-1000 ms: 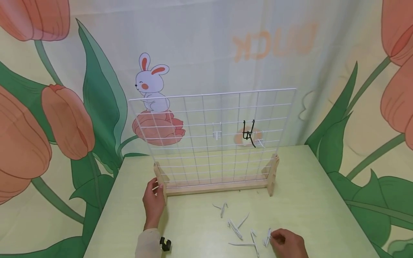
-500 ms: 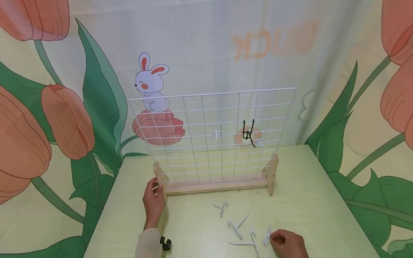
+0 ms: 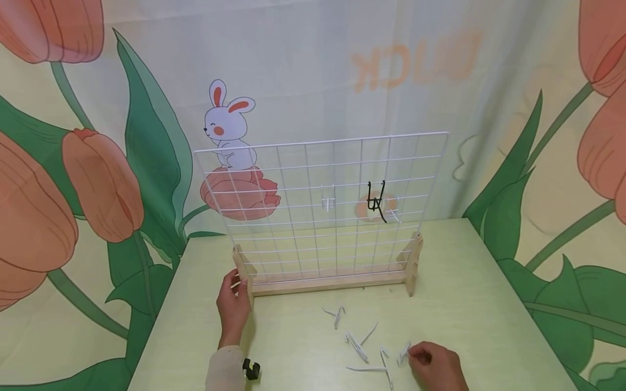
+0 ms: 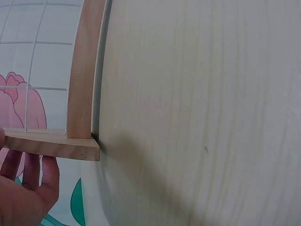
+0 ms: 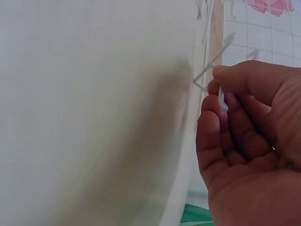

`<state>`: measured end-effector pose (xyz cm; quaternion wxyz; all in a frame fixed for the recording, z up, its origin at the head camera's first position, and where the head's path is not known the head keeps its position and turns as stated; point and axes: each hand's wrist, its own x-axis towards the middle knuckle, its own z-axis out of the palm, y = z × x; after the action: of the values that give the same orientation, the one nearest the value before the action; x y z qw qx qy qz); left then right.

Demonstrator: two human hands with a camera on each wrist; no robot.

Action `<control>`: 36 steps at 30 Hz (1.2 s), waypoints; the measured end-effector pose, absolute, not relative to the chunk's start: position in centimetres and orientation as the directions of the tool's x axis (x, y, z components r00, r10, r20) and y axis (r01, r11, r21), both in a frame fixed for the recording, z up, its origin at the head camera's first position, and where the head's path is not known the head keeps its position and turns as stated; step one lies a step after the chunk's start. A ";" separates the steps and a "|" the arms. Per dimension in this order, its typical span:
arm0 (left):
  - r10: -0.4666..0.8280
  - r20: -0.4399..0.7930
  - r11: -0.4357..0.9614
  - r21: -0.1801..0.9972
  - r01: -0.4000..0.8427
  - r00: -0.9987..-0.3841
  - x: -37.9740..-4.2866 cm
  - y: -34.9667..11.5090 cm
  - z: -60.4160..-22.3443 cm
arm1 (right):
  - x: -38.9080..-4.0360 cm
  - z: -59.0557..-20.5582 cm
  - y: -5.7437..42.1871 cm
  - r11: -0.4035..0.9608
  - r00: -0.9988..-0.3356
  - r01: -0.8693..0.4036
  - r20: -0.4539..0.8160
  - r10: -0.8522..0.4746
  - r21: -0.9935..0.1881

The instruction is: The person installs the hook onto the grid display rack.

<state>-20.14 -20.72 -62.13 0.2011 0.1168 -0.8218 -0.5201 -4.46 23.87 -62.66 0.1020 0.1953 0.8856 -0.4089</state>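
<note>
A white wire grid panel (image 3: 305,143) stands upright in a wooden stand (image 3: 327,286). My left hand (image 3: 232,309) grips the stand's left end piece (image 4: 70,147), thumb on one side and fingers on the other. At the front right, my right hand (image 3: 438,363) pinches a white wire hook (image 3: 403,354) between thumb and forefinger. In the right wrist view this hook (image 5: 223,47) sticks out past the fingertips, above the tabletop. Part of it is hidden behind the fingers. Left of the right hand lie three loose white hooks (image 3: 385,363).
On the grid hang a black hook (image 3: 375,204), a white hook (image 3: 328,204) and another white hook (image 3: 394,216) at the right. A small black clip-like object (image 3: 251,369) is by the left sleeve (image 3: 225,369). A printed curtain (image 3: 313,81) surrounds the pale tabletop (image 3: 195,336).
My right hand has risen slightly, and the pinched hook has tilted and shifted with it. The left hand and the stand have stayed put.
</note>
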 end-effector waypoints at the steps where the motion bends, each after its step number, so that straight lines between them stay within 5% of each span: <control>1: -0.401 0.209 0.431 0.902 0.017 -0.892 -20.1 -20.7 -62.1 | -4.7 -62.5 23.8 0.591 -0.909 0.417 -0.322 0.264 -0.691; 8: -0.401 0.202 0.427 0.904 0.013 -0.894 -20.1 -20.7 -62.1 | -6.6 -61.3 23.2 0.717 -0.972 0.201 -0.043 0.232 -0.668; 22: -0.394 0.216 0.424 0.905 0.033 -0.893 -20.3 -20.9 -62.4 | -9.5 -57.8 21.9 0.746 -0.950 -0.073 0.273 0.149 -0.661; 36: -0.396 0.209 0.418 0.908 0.028 -0.894 -20.4 -21.1 -62.5 | -11.0 -55.9 21.2 0.745 -0.903 -0.229 0.422 0.077 -0.627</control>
<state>-20.43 -21.09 -62.52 0.2006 0.1125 -0.8179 -0.5274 -11.02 21.16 -55.89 -0.2161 -0.0418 0.9087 -0.3548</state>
